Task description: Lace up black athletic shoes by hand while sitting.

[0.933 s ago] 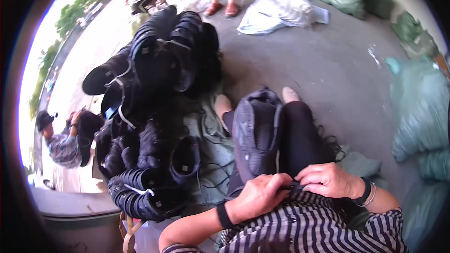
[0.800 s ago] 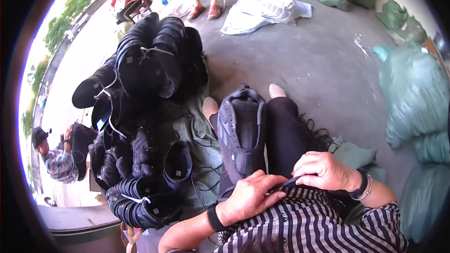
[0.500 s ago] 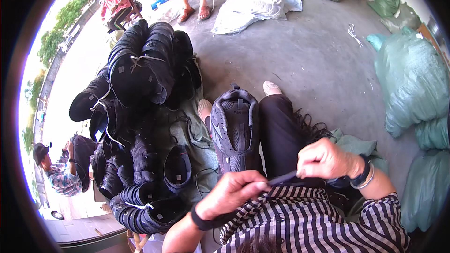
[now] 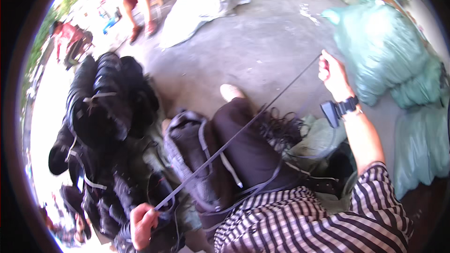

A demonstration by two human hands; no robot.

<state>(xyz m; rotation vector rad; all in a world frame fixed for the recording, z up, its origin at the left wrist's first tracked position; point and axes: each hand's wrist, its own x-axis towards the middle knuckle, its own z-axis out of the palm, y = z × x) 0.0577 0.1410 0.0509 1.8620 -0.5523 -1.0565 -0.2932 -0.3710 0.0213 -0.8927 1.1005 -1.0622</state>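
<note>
A long dark shoelace point(image 4: 243, 131) runs taut on a slant across my lap. Its lower left part is pinched in my left hand point(image 4: 143, 225), low beside the stacked shoes. Far out to the right, my right hand point(image 4: 333, 75) is raised, closed on the lace's other end, with a dark band and a boxy device at the wrist. Under the lace, a dark grey shoe point(image 4: 190, 154) rests on my lap, its toe toward me; looser lengths of lace or cord lie across my thigh.
Tied stacks of black shoe parts point(image 4: 110, 107) stand at my left. A tangle of dark laces point(image 4: 281, 129) lies by my right leg. Green sacks point(image 4: 384, 47) line the right side, and a white sack point(image 4: 197, 9) lies ahead. Other people sit at the far left.
My hands have moved from close together at my lap to wide apart, left hand down-left, right hand up-right. The lace is now stretched between them. The whole view has shifted.
</note>
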